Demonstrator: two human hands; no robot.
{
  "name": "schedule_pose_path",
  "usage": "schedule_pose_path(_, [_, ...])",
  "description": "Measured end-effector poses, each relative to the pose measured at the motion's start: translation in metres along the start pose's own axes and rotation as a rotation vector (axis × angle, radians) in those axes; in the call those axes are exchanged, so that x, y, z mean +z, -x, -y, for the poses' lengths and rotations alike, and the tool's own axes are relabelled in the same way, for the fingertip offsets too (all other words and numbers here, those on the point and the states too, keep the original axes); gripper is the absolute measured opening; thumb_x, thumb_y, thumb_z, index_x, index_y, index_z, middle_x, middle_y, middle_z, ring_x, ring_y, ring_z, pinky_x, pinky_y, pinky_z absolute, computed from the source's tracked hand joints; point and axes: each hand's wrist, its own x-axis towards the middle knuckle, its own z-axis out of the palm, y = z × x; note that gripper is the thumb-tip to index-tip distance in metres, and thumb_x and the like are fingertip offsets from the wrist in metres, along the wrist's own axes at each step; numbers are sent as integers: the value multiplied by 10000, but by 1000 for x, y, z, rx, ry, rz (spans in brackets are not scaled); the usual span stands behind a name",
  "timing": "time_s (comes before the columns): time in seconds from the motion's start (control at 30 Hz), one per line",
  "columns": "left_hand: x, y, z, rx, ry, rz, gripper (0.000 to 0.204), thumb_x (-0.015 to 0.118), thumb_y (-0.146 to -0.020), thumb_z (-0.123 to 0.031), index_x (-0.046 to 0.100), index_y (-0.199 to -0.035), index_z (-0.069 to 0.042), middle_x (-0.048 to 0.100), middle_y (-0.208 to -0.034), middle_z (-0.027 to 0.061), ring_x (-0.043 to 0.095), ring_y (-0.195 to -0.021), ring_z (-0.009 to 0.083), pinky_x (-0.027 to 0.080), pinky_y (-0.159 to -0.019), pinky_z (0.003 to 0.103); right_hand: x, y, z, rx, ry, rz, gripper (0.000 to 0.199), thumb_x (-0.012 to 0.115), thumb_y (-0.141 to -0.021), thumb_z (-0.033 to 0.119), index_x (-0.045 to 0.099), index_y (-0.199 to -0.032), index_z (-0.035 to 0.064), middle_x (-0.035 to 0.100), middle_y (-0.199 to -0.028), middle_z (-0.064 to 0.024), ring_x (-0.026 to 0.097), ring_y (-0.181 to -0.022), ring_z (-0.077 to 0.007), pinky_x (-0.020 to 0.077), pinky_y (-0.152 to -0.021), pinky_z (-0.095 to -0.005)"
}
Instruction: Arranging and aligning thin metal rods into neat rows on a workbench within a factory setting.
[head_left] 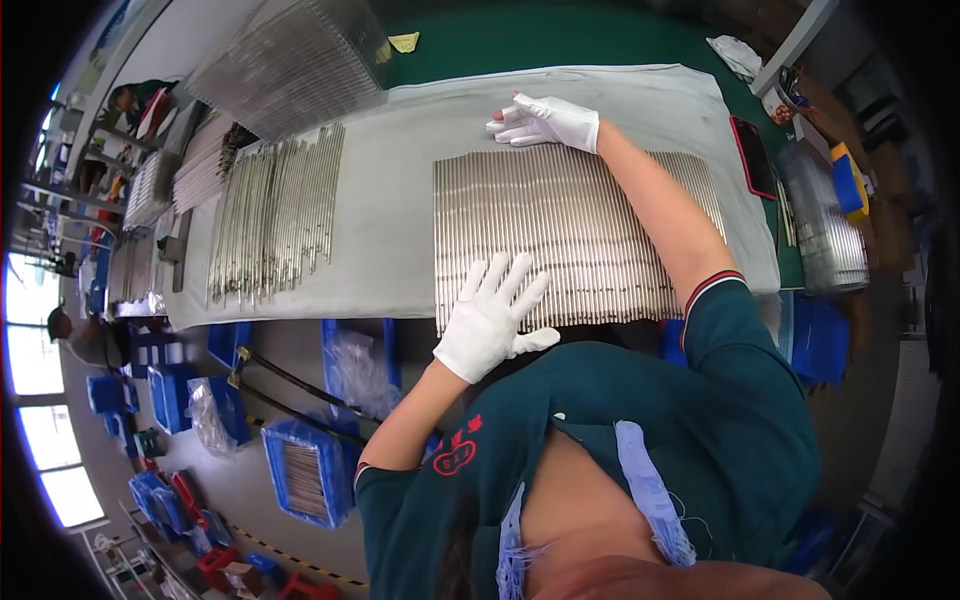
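Both hands in white knit cloth gloves, matt, soft-looking. Left hand (492,318) lies flat w/ fingers spread on near edge of rod sheet (560,235): thin metal rods, silvery, polished, catching light in streaks. Right hand (548,122) rests at far edge of same rods, fingers partly on the table cover (400,150), a pale grey cloth, matt, slightly creased. Left of left hand, well apart: loose metal rods (275,212), same shiny finish, less even. Below left hand: blue plastic bins (310,470), smooth, semi-gloss, some w/ clear crinkly plastic bags. Right of right hand: phone (752,155), glossy dark face, red edge. Sleeve above each wrist: dark teal cloth, matt.
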Motion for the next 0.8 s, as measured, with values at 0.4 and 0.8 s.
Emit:
schedule_pose_path(0.4, [21,-28,-24,153,12,-52,640,524,-841,-568,562,-1256,-83,516,-1294,156,449,-1204,349,328,-1036,479,-28,34,-12,-48,-81,-160,643,384,-993,486,453,-1315,-67,541,-1322,-174,556,-1195,-272,447,-1020,-351])
schedule_pose_path(0.8, [44,-64,-60,324,18,-55,583,549,-852,-499,538,-1284,-107,513,-1288,174,452,-1200,364,339,-1034,473,-45,51,-15,-35,-54,-223,604,393,-999,462,488,-1291,-58,582,-1277,-160,598,-1143,-259,481,-974,-332])
